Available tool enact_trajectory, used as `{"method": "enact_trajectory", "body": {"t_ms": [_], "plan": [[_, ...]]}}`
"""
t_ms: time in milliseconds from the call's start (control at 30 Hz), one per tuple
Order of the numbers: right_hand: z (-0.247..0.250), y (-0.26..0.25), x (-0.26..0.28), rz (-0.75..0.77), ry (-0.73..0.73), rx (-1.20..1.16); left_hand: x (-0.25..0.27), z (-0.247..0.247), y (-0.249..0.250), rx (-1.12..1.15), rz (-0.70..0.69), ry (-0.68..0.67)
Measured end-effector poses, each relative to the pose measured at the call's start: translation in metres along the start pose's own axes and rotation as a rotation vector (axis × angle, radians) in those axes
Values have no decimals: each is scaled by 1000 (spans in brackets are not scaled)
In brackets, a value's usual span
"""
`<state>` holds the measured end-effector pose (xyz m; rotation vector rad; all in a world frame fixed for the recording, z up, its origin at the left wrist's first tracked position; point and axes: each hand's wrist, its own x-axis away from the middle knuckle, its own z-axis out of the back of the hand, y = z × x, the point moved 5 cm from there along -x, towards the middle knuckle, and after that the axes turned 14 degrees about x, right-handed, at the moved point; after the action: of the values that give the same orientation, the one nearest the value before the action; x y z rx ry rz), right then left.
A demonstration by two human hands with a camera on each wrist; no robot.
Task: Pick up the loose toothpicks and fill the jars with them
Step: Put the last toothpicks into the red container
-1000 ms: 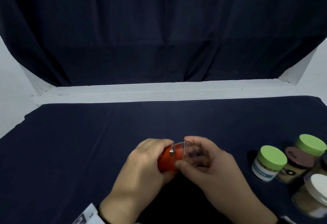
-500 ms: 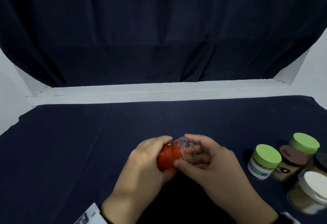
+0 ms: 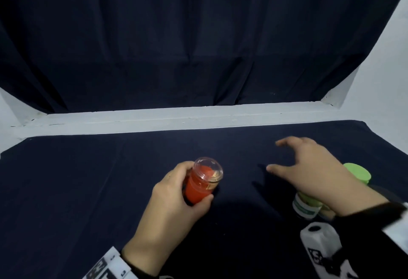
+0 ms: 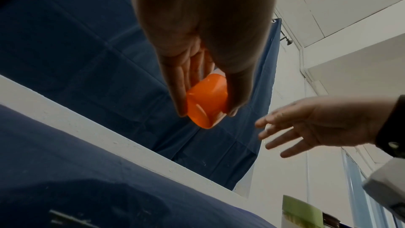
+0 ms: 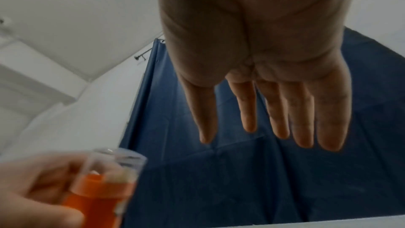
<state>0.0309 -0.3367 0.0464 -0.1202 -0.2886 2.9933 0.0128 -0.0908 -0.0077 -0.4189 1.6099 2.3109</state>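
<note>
My left hand (image 3: 176,197) grips an orange jar (image 3: 202,182) with a clear cap, held slightly tilted above the dark cloth at centre. The jar's orange base (image 4: 206,105) shows between thumb and fingers in the left wrist view, and its clear cap (image 5: 114,166) appears blurred in the right wrist view. Away to the right of the jar, my right hand (image 3: 309,168) hovers with its fingers (image 5: 247,108) straight and spread, holding nothing. No loose toothpicks show on the cloth.
Several jars stand at the right edge behind my right wrist: a green-lidded one (image 3: 357,172) and a labelled one (image 3: 305,207). A white ledge (image 3: 176,120) and dark curtain (image 3: 198,36) close off the back. Dark cloth (image 3: 77,190) covers the table.
My right hand let go of the jar's cap end and moved right with fingers spread. The left hand keeps the jar, now turned more upright.
</note>
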Motion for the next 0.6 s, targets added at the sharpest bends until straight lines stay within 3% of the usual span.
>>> {"method": "enact_trajectory", "body": {"t_ms": [100,233,600], "plan": [[-16,14,-6,-50,-213,288,0,-2,0,-20,3,-1],[-35,27,-7,-42,-352,549,0,-5,-2,-55,34,-28],[-41,22,-8,-52,-390,597,5,25,-12,-104,128,-14]]}}
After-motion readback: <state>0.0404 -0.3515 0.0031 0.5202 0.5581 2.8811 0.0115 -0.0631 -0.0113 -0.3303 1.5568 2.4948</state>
